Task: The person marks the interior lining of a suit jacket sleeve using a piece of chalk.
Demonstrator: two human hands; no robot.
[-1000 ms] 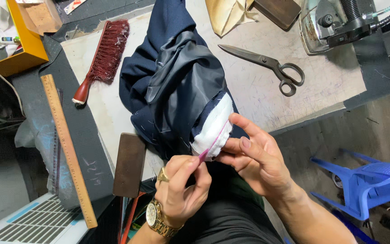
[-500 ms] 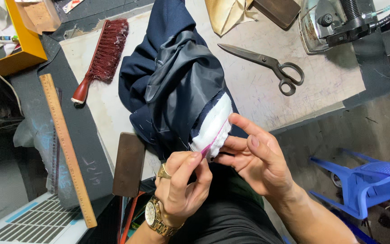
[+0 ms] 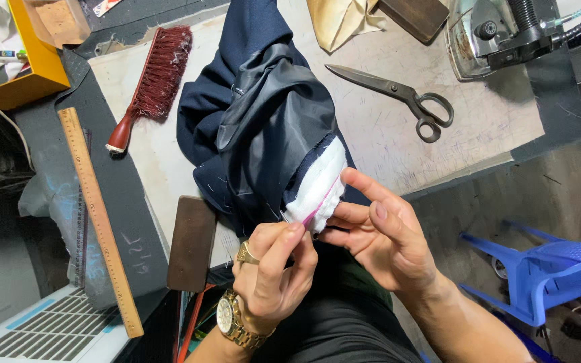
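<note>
Left hand (image 3: 274,272) pinched pink thread at white padding (image 3: 317,188) | right hand (image 3: 381,235) steadied it, fingers loose | navy sleeve (image 3: 263,128) looked soft, light; best held at hem.

A tailor's workshop. Beyond the left hand (image 3: 274,272) and right hand (image 3: 381,242), a worn, chalk-marked bench (image 3: 479,128) carries large black shears (image 3: 398,94), a heavy steam iron (image 3: 499,33), a red clothes brush (image 3: 152,84) and a half-made navy garment (image 3: 263,121). A long wooden ruler (image 3: 99,215) lies left of the left hand.
</note>
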